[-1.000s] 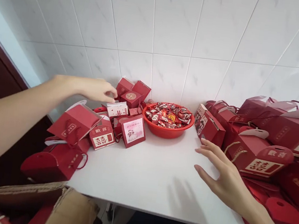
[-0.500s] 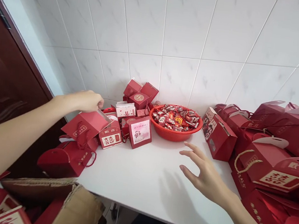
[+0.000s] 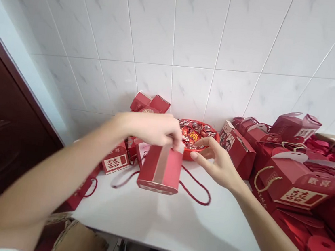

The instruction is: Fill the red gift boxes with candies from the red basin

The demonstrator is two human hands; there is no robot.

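My left hand [image 3: 162, 131] pinches the upper edge of a red gift box [image 3: 160, 167], which hangs over the middle of the white table. Dark red cords trail from both sides of this box. To its right, my right hand [image 3: 216, 162] has its fingers apart and holds nothing, in front of the red basket [image 3: 215, 137]. Wrapped candies [image 3: 193, 136] fill the basket, partly hidden behind both hands.
Red boxes [image 3: 116, 160] stand at the left, partly behind my left arm. Many more red boxes [image 3: 297, 182] are piled at the right. An open cardboard carton [image 3: 80, 241] is at the lower left, below the table [image 3: 173, 228]. A tiled wall rises behind.
My left hand has carried the red box from the left pile to the middle of the table. My right hand stays open near the basket. The view has shifted rightward.
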